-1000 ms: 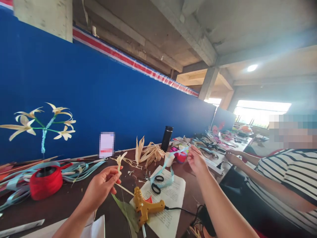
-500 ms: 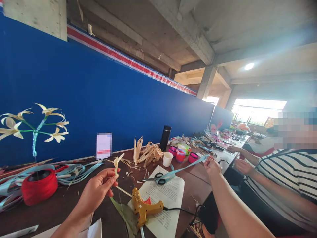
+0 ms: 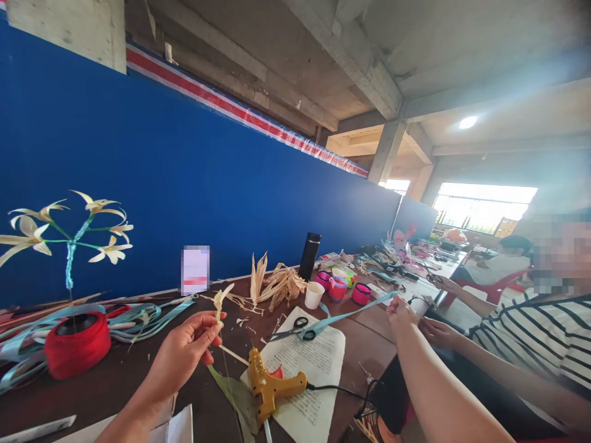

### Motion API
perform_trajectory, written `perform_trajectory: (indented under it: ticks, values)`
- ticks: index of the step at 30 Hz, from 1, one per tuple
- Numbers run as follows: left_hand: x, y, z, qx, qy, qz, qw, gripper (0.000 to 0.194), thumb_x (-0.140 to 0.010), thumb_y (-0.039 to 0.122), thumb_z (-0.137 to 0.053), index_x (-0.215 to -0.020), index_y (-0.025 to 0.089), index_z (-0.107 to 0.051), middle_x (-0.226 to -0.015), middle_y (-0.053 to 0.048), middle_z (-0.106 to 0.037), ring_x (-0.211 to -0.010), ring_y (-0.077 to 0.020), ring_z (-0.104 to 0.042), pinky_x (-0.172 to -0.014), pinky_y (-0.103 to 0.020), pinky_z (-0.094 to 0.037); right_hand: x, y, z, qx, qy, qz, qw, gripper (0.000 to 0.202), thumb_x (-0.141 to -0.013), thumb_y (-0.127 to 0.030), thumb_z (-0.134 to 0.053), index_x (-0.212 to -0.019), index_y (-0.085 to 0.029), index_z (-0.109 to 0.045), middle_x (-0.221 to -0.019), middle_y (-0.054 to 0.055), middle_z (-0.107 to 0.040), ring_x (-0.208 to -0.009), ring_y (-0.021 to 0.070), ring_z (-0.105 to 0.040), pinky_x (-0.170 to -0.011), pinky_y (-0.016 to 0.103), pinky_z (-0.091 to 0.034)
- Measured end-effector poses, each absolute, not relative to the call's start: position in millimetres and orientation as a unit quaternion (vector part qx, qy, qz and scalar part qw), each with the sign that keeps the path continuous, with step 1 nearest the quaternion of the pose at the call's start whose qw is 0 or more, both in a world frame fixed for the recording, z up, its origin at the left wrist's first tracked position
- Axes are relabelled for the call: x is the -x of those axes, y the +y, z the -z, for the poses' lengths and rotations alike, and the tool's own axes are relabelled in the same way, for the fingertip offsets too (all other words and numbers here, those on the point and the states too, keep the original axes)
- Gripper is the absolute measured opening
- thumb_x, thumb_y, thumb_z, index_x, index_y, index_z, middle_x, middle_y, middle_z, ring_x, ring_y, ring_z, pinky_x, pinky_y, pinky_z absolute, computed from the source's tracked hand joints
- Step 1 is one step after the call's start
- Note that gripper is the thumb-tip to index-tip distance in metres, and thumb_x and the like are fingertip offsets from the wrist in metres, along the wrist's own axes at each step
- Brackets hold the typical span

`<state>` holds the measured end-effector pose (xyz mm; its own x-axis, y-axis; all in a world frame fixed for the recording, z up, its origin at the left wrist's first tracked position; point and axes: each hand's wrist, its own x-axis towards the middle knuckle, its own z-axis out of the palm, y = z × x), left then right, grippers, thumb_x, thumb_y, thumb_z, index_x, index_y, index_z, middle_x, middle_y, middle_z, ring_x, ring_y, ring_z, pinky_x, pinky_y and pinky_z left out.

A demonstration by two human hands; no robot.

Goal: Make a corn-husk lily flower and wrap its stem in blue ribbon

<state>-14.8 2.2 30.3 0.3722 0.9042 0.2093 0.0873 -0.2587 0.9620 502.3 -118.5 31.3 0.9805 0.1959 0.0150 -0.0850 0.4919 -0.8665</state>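
Observation:
My left hand (image 3: 191, 347) pinches the short stem of a pale husk-like flower (image 3: 221, 298), its petals pointing up; a thin wire trails below. My right hand (image 3: 402, 314), stretched out to the right, is closed on the end of a light blue ribbon (image 3: 353, 312). The ribbon runs slanting down to the table, over the black-handled scissors (image 3: 300, 323) on a printed sheet (image 3: 318, 375). Nearer to me a yellow glue gun (image 3: 274, 383) lies partly on that sheet, beside a green leaf-like piece (image 3: 233, 394).
A flower spray (image 3: 70, 264) stands in a red-wrapped roll (image 3: 77, 354) at left, near coiled blue ribbons (image 3: 161, 317). Dry husks (image 3: 284, 283), a white cup (image 3: 314, 296) and a black bottle (image 3: 309, 255) stand behind. A co-worker in a striped top (image 3: 521, 326) sits at right.
My right hand has shifted slightly right with the ribbon end; the scissors have turned a little on the sheet. The co-worker's arms have moved. My left hand keeps its pinch on the flower.

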Motion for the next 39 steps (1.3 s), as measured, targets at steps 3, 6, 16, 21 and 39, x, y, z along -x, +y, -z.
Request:
perform_trajectory:
  ticks: [3, 6, 16, 21, 39]
  values:
    - [15, 3, -29, -0.677, 0.364, -0.419, 0.484, 0.035, -0.070, 0.052, -0.061, -0.078, 0.017, -0.061, -0.121, -0.009, -0.058, -0.053, -0.0101, -0.058, -0.048, -0.025, -0.049, -503, -120, -30, 0.505, 0.004, -0.084, 0.859, 0.032, -0.089, -0.030, -0.054, -0.117, -0.016, -0.053, -0.116, 0.008, -0.056, -0.097, 0.0202, -0.059, -0.080, 0.040, -0.051]
    - [15, 2, -29, -0.671, 0.369, -0.423, 0.484, 0.037, -0.069, 0.053, -0.062, -0.079, 0.017, -0.061, -0.116, -0.009, -0.060, -0.052, -0.0104, -0.057, -0.047, -0.025, -0.049, -503, -122, -26, 0.511, 0.033, -0.082, 0.855, 0.031, -0.089, -0.030, -0.055, -0.117, -0.016, -0.053, -0.116, 0.008, -0.056, -0.097, 0.0202, -0.059, -0.081, 0.040, -0.051]
    - [16, 5, -25, -0.676, 0.362, -0.428, 0.478, 0.033, -0.071, 0.051, -0.061, -0.079, 0.018, -0.063, -0.102, -0.006, -0.066, -0.050, -0.0108, -0.057, -0.047, -0.025, -0.048, -499, -129, -18, 0.516, 0.041, -0.084, 0.851, 0.030, -0.089, -0.029, -0.055, -0.115, -0.015, -0.054, -0.114, 0.008, -0.057, -0.095, 0.0195, -0.060, -0.079, 0.039, -0.051]
    - [17, 6, -22, -0.686, 0.359, -0.416, 0.477, 0.034, -0.074, 0.050, -0.059, -0.084, 0.018, -0.061, -0.101, -0.006, -0.065, -0.046, -0.0097, -0.055, -0.050, -0.027, -0.048, -502, -130, -15, 0.517, 0.040, -0.088, 0.850, 0.031, -0.089, -0.029, -0.055, -0.116, -0.016, -0.053, -0.115, 0.008, -0.057, -0.096, 0.0198, -0.059, -0.080, 0.040, -0.051]
    - [16, 2, -29, -0.650, 0.356, -0.434, 0.512, 0.035, -0.074, 0.049, -0.059, -0.087, 0.017, -0.062, -0.072, 0.000, -0.062, -0.046, -0.0108, -0.053, -0.048, -0.025, -0.045, -447, -130, -8, 0.532, 0.003, -0.148, 0.834, 0.029, -0.090, -0.031, -0.053, -0.115, -0.017, -0.054, -0.114, 0.008, -0.057, -0.094, 0.0186, -0.059, -0.078, 0.038, -0.052]
